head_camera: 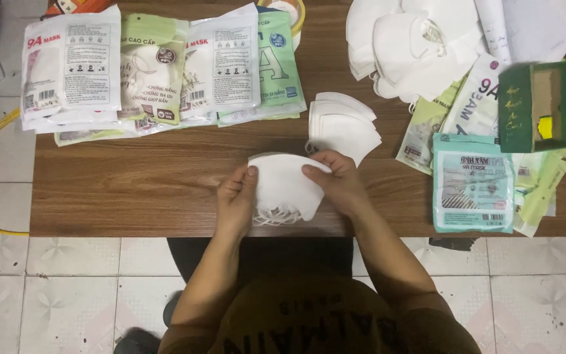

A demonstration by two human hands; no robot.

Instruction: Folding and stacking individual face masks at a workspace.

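Both hands hold a small stack of folded white face masks above the front edge of a brown wooden table. My left hand grips the stack's left side with the thumb on top. My right hand grips its right side. The masks' ear loops hang out below the stack. Just behind the hands lies another short pile of white masks on the table.
Sealed mask packets lie in an overlapping row at the back left. A larger heap of loose white masks sits at the back right, beside empty teal and green packets and an open green cardboard box. Tiled floor lies below.
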